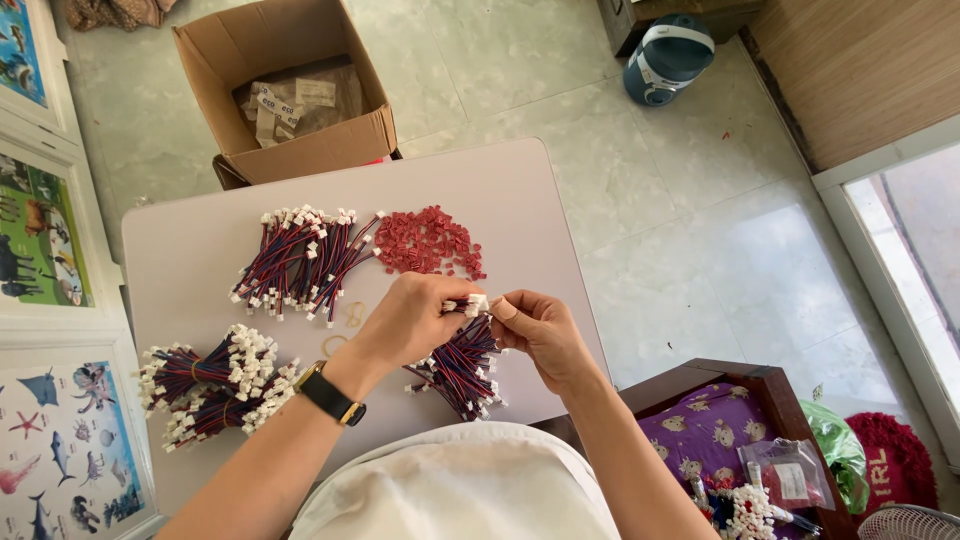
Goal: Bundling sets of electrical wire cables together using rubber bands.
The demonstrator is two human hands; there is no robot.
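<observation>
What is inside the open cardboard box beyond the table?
The cardboard box holds crumpled brownish packets with pale labels. Whatever lies beneath them, and the box's bottom, is covered.

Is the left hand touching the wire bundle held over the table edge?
Touching: the head view shows the left hand gripping the wire bundle by its white connector ends.

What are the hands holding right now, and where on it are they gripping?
Both hands, left hand and right hand, hold a bundle of red and blue wires by its top end, at the white plugs.
</observation>
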